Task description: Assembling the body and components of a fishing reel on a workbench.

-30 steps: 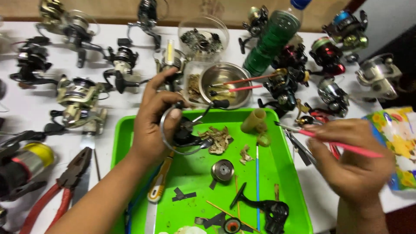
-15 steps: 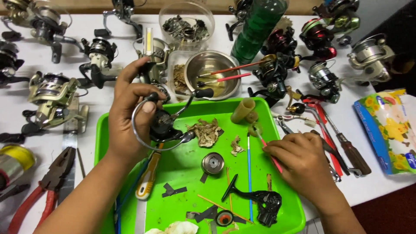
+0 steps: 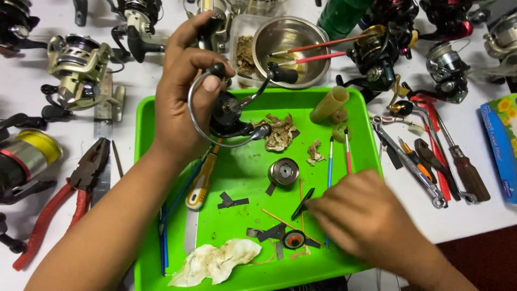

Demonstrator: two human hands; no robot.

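Left hand [image 3: 180,102] grip clenched on black spinning-reel body with silver wire bail [image 3: 229,116] above bright green plastic tray [image 3: 245,161]; right hand [image 3: 366,215] grip state unclear, over small parts.

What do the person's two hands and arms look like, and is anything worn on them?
Both are bare. The left hand and right hand wear no gloves, and no rings or watch show. The forearms are uncovered, with no sleeve in view. The left thumbnail is short and plain.

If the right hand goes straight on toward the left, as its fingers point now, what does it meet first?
Probably the small round orange-and-black part, close before the right hand on the green tray; depth is unclear.
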